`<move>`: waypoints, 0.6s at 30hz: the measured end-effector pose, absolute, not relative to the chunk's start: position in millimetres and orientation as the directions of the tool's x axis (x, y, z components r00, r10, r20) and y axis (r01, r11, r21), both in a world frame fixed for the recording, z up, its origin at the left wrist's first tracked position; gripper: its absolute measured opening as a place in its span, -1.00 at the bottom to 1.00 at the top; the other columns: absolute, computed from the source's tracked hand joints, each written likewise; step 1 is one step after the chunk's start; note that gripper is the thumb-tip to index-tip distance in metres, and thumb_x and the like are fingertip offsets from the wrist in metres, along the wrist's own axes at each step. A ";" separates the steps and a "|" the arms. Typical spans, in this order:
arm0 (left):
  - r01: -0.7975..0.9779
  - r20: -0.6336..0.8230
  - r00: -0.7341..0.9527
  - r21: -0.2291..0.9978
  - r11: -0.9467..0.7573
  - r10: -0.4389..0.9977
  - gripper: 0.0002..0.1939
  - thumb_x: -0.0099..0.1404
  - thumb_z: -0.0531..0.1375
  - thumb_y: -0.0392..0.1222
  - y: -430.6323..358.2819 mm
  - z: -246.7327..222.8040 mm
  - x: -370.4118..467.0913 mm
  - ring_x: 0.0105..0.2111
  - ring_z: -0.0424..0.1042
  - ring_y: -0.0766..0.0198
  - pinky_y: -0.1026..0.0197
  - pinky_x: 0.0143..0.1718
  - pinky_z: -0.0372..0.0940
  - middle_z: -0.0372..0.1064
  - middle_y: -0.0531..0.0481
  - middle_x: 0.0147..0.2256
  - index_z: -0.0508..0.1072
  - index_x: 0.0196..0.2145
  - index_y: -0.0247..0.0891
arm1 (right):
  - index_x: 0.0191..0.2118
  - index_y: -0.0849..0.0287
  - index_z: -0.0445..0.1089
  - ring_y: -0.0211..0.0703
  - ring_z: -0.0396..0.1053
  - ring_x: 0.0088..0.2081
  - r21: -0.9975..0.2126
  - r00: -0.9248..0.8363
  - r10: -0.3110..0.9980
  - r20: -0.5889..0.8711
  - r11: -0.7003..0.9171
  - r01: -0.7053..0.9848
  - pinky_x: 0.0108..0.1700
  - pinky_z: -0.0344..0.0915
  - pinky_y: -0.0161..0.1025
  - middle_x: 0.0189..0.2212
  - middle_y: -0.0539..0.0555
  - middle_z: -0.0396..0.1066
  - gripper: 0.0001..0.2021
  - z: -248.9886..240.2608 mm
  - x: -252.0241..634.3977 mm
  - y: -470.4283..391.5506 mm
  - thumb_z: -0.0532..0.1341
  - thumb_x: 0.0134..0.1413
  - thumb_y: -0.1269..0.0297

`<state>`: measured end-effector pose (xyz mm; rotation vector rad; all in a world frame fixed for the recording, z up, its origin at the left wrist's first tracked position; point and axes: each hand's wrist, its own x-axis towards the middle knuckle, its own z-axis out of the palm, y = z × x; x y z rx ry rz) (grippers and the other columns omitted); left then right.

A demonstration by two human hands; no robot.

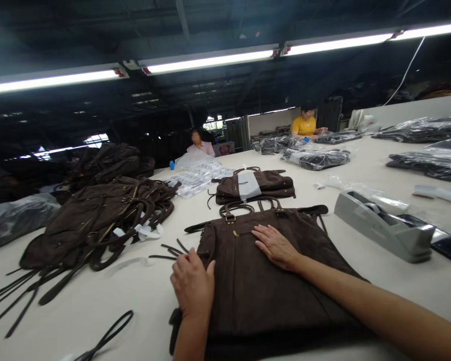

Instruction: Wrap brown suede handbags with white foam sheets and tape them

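Dark brown handbag (263, 296) lying on a pale desk (150, 293), right hand (275, 246) laid flat on it, grip wide, left hand (193, 283) at its side edge, grip hard to tell

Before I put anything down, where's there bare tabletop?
Bare tabletop shows between the tape dispenser and right forearm, and between left hand and brown bag pile, beyond the cord loop. Crowded: that pile's area; far right, under plastic-wrapped bags.

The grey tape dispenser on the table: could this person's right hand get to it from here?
Probably yes. The right hand lies flat on the brown bag, seemingly gripping nothing, and the tape dispenser stands to the bag's right. Only part of the bag and bare table seem to lie between.
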<state>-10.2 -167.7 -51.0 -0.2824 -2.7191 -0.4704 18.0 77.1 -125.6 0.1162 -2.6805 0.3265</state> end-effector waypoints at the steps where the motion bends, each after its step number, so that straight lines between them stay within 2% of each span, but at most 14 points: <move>1: 0.191 0.291 -0.951 0.299 0.935 0.101 -0.56 0.27 0.09 -0.16 -176.0 -51.1 -15.4 -0.04 0.30 -0.25 -0.17 -0.07 0.22 0.33 -0.48 -0.13 0.34 0.00 -0.56 | 0.21 0.21 0.25 -0.05 0.10 0.26 -0.207 -0.898 -0.027 0.438 0.970 -0.130 0.31 -0.05 0.04 0.21 0.19 0.20 -0.55 -124.8 18.3 75.5 -0.09 0.34 0.16; 3: 0.168 0.163 -0.980 0.372 0.913 0.114 -0.68 0.24 0.08 -0.15 -187.3 -52.9 -23.0 -0.22 0.40 -0.20 -0.11 -0.20 0.26 0.41 -0.40 -0.33 0.46 -0.22 -0.49 | 0.20 0.19 0.26 -0.04 0.12 0.25 -0.201 -0.885 -0.029 0.465 0.970 -0.137 0.31 -0.02 0.05 0.21 0.19 0.21 -0.57 -124.9 19.5 73.0 -0.07 0.33 0.18; 5: 0.189 0.125 -0.981 0.488 0.852 0.146 -0.68 0.26 0.04 -0.09 -193.6 -56.1 -28.8 -0.30 0.43 -0.09 0.00 -0.23 0.26 0.44 -0.27 -0.41 0.49 -0.35 -0.36 | 0.21 0.17 0.25 -0.04 0.13 0.24 -0.184 -0.863 -0.051 0.502 0.969 -0.165 0.30 0.01 0.07 0.21 0.19 0.21 -0.58 -125.5 21.6 71.2 -0.05 0.32 0.20; 9: 0.189 0.090 -0.978 0.751 0.632 0.186 -0.41 0.28 -0.10 0.24 -202.5 -68.5 -35.9 -0.29 0.45 0.07 0.19 -0.30 0.28 0.47 -0.09 -0.40 0.47 -0.34 -0.32 | 0.28 0.16 0.11 -0.06 0.07 0.27 -0.118 -0.814 -0.173 0.554 0.952 -0.283 0.28 0.05 0.03 0.26 0.19 0.11 -0.53 -119.1 20.3 64.3 -0.03 0.29 0.28; 11: 0.171 0.070 -0.977 0.818 0.549 0.199 -0.29 0.24 -0.17 0.36 -205.3 -76.6 -36.2 -0.31 0.44 0.08 0.21 -0.34 0.28 0.46 -0.08 -0.41 0.45 -0.34 -0.35 | 0.30 0.19 0.06 -0.09 0.04 0.28 -0.116 -0.791 -0.227 0.568 0.930 -0.349 0.28 0.06 -0.02 0.28 0.19 0.06 -0.51 -108.3 9.1 55.3 -0.03 0.29 0.31; 13: 0.177 0.066 -0.972 0.832 0.526 0.224 -0.30 0.22 -0.17 0.37 -205.6 -82.5 -33.8 -0.35 0.42 0.10 0.21 -0.36 0.26 0.44 -0.08 -0.44 0.43 -0.41 -0.33 | 0.30 0.21 0.07 -0.12 0.03 0.27 -0.156 -0.779 -0.255 0.573 0.899 -0.409 0.27 0.05 -0.06 0.28 0.18 0.06 -0.52 -92.7 -12.0 40.3 -0.04 0.30 0.29; 15: 0.208 0.080 -0.966 0.807 0.553 0.247 -0.41 0.25 -0.13 0.26 -203.2 -84.3 -28.2 -0.39 0.40 0.13 0.21 -0.36 0.22 0.43 -0.08 -0.47 0.39 -0.48 -0.29 | 0.26 0.17 0.15 -0.13 0.00 0.28 -0.212 -0.775 -0.294 0.559 0.854 -0.476 0.29 -0.01 -0.07 0.27 0.14 0.10 -0.55 -75.7 -40.3 19.9 -0.04 0.32 0.23; 17: 0.233 0.097 -0.963 0.765 0.600 0.251 -0.55 0.29 -0.10 0.09 -200.2 -82.7 -18.3 -0.42 0.39 0.13 0.19 -0.36 0.18 0.42 -0.11 -0.48 0.36 -0.51 -0.25 | 0.14 0.10 0.32 -0.13 0.01 0.28 -0.259 -0.774 -0.369 0.515 0.793 -0.551 0.30 -0.08 -0.07 0.20 0.07 0.23 -0.62 -62.5 -69.8 -2.8 -0.04 0.34 0.19; 18: 0.242 0.103 -0.963 0.734 0.634 0.248 -0.59 0.30 -0.10 0.02 -199.4 -81.4 -11.5 -0.42 0.40 0.12 0.17 -0.37 0.16 0.43 -0.13 -0.47 0.36 -0.51 -0.24 | 0.02 0.09 0.43 -0.13 0.08 0.24 -0.275 -0.774 -0.415 0.477 0.766 -0.581 0.29 -0.10 -0.08 0.10 0.05 0.34 -0.64 -59.0 -83.3 -13.4 -0.06 0.35 0.18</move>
